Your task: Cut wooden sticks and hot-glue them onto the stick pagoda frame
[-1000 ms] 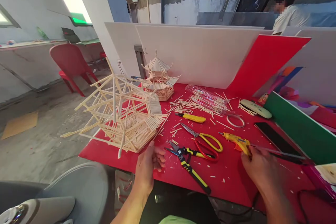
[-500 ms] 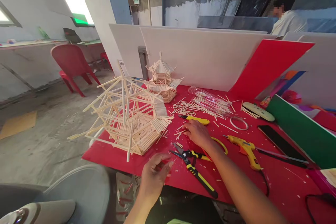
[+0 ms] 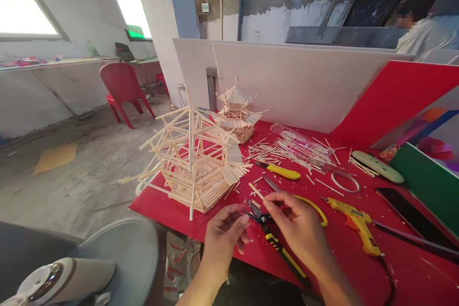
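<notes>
My right hand (image 3: 299, 224) is pinched on a short wooden stick (image 3: 256, 191) and holds it up over the red table (image 3: 344, 253). My left hand (image 3: 224, 236) hovers just left of it, fingers curled, with nothing visible in them. Below both hands lie black-and-yellow pliers (image 3: 278, 244) and yellow-handled scissors (image 3: 308, 201). A large unfinished stick pagoda frame (image 3: 193, 162) stands at the table's left end. A small finished pagoda model (image 3: 236, 110) stands behind it.
A yellow glue gun (image 3: 356, 222), a yellow utility knife (image 3: 281, 170), a tape ring (image 3: 345, 180), a clear pack of sticks (image 3: 301, 146), loose sticks and a phone (image 3: 416, 217) lie on the table. White and red boards stand behind. Another person sits beyond them at far right. A red chair (image 3: 122, 86) stands at left.
My right hand left the glue gun, reached to the loose sticks near the pagoda frame, picked one up and drew it back toward my left hand. The view shifted left.
</notes>
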Tool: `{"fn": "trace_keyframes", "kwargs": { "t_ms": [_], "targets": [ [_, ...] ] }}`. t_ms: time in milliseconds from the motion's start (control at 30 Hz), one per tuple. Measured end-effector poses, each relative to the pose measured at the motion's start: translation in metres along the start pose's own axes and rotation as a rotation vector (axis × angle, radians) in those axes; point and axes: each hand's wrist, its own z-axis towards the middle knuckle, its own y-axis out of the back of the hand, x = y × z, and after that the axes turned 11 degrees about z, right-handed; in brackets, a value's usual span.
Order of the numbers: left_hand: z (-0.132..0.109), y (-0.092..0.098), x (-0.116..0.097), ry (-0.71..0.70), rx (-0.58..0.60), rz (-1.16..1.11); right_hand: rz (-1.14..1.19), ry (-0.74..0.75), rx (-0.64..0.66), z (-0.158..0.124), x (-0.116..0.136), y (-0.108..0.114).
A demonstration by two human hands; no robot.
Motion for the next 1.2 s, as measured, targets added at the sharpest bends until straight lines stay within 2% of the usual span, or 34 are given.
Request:
{"fn": "trace_keyframes", "kwargs": {
  "t_ms": [100, 200, 300, 433, 533, 633, 800, 900, 967, 1100, 1200],
  "targets": [
    [-0.003, -0.006, -0.010, 0.015, -0.008, -0.140, 0.130, 0.119, 0.023, -0.014, 0.023, -0.022],
    [-0.003, -0.005, -0.022, 0.024, -0.035, -0.225, 0.170, 0.164, 0.024, -0.017, 0.032, -0.037],
    [-0.004, -0.001, -0.029, 0.048, -0.073, -0.279, 0.176, 0.151, 0.031, -0.018, 0.032, -0.038],
    [-0.003, 0.001, -0.032, 0.079, -0.070, -0.314, 0.130, 0.125, 0.063, -0.020, 0.026, -0.027],
    [-0.002, -0.002, -0.031, 0.084, -0.071, -0.317, 0.097, 0.064, 0.070, -0.021, 0.014, -0.016],
    [-0.002, -0.004, -0.029, 0.059, -0.062, -0.296, -0.005, 0.010, 0.052, -0.020, -0.011, 0.002],
    [-0.003, -0.005, -0.027, 0.008, -0.038, -0.241, -0.516, -0.077, -0.044, -0.016, -0.067, 0.044],
    [0.000, -0.005, -0.029, 0.000, -0.062, -0.256, -0.649, -0.110, -0.039, -0.016, -0.086, 0.059],
    [0.005, -0.004, -0.033, 0.003, -0.095, -0.282, -0.595, -0.107, -0.020, -0.017, -0.089, 0.058],
    [0.015, -0.002, -0.043, 0.009, -0.153, -0.315, -0.428, -0.031, 0.042, -0.018, -0.090, 0.043],
    [0.021, 0.001, -0.045, 0.010, -0.181, -0.322, -0.393, 0.012, 0.038, -0.017, -0.093, 0.035]
  ]
}}
